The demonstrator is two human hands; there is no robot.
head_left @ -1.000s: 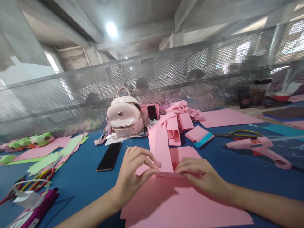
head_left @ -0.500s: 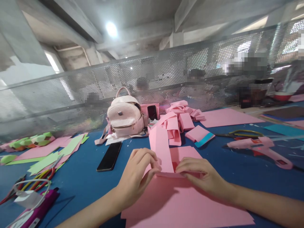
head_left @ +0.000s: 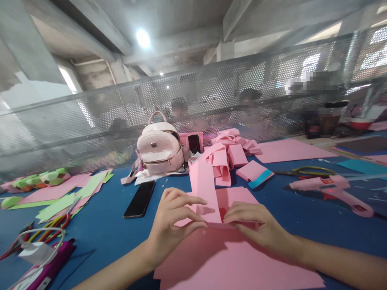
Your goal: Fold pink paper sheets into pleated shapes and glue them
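Above a stack of pink sheets, my two hands pinch the near edge of a pink folded piece. My left hand grips this edge between thumb and index finger, its other fingers raised apart. Thumb and curled fingers of my right hand close on the same edge farther right. A long pink strip runs between the hands, away toward a heap of folded pink pieces. Part of the folded edge is hidden behind my fingers.
A black phone and a pale backpack lie beyond my left hand. To the right is a pink glue gun, near yellow-handled scissors. Red-and-yellow-handled tools and a purple power strip sit at left.
The middle fingers of my left hand have lifted and spread off the strip, while thumb and index finger stay on the edge. My right hand has barely moved.
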